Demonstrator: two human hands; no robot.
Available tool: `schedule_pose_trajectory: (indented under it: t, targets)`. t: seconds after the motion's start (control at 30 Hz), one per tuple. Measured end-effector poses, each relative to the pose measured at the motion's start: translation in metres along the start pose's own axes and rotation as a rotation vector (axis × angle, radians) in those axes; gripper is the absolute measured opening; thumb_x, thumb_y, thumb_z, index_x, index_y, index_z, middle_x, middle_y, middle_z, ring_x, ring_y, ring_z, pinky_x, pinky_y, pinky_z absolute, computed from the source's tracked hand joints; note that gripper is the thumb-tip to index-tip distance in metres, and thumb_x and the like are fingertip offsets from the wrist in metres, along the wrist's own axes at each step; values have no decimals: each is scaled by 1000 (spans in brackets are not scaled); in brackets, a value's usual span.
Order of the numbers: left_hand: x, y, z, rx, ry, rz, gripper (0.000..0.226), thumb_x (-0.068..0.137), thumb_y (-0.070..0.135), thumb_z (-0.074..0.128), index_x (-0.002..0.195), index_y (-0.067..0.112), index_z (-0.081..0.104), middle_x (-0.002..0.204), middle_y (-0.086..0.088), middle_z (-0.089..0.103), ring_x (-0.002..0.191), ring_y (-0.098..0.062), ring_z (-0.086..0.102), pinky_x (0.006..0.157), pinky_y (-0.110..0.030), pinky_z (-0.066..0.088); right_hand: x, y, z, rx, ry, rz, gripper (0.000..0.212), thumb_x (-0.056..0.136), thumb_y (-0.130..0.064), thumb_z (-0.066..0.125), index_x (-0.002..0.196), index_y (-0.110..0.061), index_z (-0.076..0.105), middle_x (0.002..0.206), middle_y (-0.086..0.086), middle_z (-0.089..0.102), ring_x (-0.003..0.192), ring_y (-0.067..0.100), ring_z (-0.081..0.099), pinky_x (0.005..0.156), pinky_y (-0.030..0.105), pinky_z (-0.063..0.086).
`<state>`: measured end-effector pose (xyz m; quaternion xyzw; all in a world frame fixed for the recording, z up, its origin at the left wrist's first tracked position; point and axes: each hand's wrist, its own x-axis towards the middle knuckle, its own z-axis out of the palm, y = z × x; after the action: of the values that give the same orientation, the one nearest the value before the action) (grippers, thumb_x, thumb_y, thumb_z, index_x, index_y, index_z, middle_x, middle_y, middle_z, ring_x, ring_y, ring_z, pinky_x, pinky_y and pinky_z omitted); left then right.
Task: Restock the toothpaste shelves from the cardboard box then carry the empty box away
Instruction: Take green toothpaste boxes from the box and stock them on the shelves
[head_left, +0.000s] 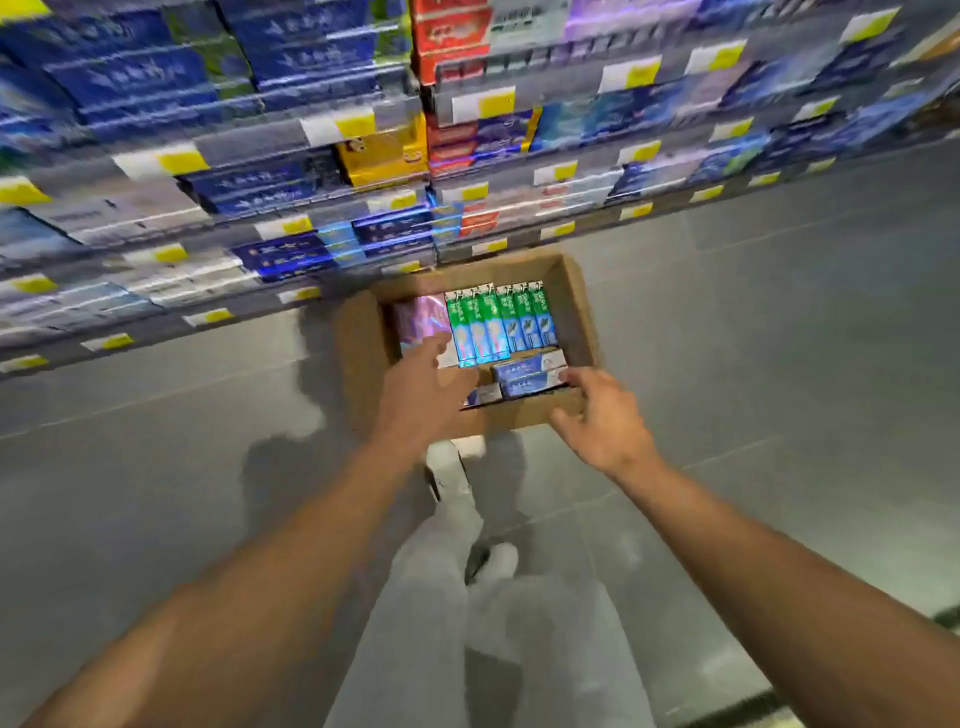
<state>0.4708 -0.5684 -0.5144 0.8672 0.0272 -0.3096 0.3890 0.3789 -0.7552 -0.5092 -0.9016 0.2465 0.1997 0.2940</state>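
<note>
An open cardboard box (574, 306) stands on the grey floor at the foot of the toothpaste shelves (270, 187). Inside it stand several green toothpaste packs (498, 325) in a row, a pink shiny pack (418, 319) at the left, and blue-and-white cartons (530, 374) lying near the front. My left hand (423, 389) reaches over the box's near-left corner, fingers spread, holding nothing. My right hand (600, 415) hovers at the near-right rim, fingers apart and curled towards the blue cartons, empty.
The shelves run along the left and top of the view, packed with blue, red and yellow cartons and yellow price tags, blurred by motion. My legs in light trousers and white shoes (452, 462) stand just behind the box. Grey tiled floor (753, 338) stretches to the right.
</note>
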Motion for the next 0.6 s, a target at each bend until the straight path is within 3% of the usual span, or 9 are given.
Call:
schedule_pose_trajectory:
  t: [0.13, 0.23, 0.47, 0.6]
  targets:
    - [65, -21, 43, 0, 3, -38, 54, 89, 32, 64, 140, 23, 50, 135, 0, 59, 120, -17, 55, 89, -19, 36, 71, 28, 33, 7, -72, 45, 46, 82, -17, 67, 126, -7, 59, 125, 12, 60, 117, 27, 55, 101, 28, 38]
    - [113, -47, 73, 24, 8, -61, 52, 89, 33, 62, 139, 24, 51, 132, 1, 61, 119, -16, 56, 94, -21, 38, 126, 45, 66, 16, -165, 77, 48, 84, -20, 64, 130, -12, 56, 130, 8, 56, 119, 23, 54, 102, 29, 39]
    - [209, -119, 146, -53, 30, -176, 56, 88, 33, 65, 140, 20, 49, 136, 0, 57, 120, -17, 56, 103, -33, 45, 246, 104, 160, 7, -225, 65, 39, 85, -23, 66, 122, -14, 59, 120, 4, 60, 109, 19, 55, 80, 21, 36]
    - [264, -157, 191, -51, 47, -207, 55, 90, 33, 65, 140, 18, 48, 136, -1, 57, 119, -15, 56, 99, -26, 43, 313, 149, 218, 47, -288, 70, 48, 86, -26, 67, 131, -14, 56, 129, 7, 56, 117, 23, 54, 88, 23, 36]
